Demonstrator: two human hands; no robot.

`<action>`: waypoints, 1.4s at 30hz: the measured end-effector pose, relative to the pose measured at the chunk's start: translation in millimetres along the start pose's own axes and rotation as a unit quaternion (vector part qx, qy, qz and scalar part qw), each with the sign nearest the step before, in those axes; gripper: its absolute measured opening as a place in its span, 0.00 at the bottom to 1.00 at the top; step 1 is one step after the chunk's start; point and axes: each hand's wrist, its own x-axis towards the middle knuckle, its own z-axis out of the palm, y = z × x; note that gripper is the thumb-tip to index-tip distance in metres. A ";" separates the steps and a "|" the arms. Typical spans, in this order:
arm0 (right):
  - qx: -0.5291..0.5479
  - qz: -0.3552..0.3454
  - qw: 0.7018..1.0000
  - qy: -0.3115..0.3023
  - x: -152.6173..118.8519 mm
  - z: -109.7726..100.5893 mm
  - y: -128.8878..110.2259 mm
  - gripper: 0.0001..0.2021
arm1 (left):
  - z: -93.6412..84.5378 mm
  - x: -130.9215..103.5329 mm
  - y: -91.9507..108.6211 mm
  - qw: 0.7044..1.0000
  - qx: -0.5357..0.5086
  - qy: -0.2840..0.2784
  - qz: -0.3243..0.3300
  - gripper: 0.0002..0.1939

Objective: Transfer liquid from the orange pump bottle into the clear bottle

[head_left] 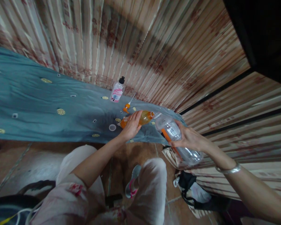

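My left hand [131,125] is wrapped round a bottle of orange liquid [146,117], tilted on its side with its open neck toward the right. My right hand [186,137] grips a large clear plastic bottle [172,126] with an orange label, also tilted, its mouth close to the other bottle's neck. Whether the two mouths touch I cannot tell. An orange pump top [126,108] with a thin tube lies just beyond my left hand. Near my left wrist is a small round whitish cap or lid [112,127]. Farther back stands a clear bottle with a pink label and black top [117,90].
A teal patterned cloth [37,106] covers the long surface before me. Behind it hangs a pleated curtain [121,40], with dark frame bars at right. Black and white bags or cloths [194,190] lie on the tiled floor [117,153] at lower right.
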 end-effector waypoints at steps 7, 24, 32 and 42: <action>0.000 -0.002 1.000 0.005 -0.8 -0.2 -2.1 0.49 | -0.2 -0.5 -0.1 1.000 0.001 -0.010 -0.013 0.40; 0.006 0.007 1.000 0.001 -1.8 0.5 -4.7 0.49 | -2.5 0.6 3.2 1.000 -0.005 -0.010 -0.017 0.40; 0.011 0.014 1.000 0.000 -2.8 1.3 -4.8 0.48 | -2.6 0.2 3.9 1.000 -0.013 -0.013 -0.021 0.40; 0.009 0.023 1.000 -0.007 -4.8 -0.8 -8.2 0.49 | 1.8 -0.4 1.7 1.000 -0.015 -0.003 -0.014 0.40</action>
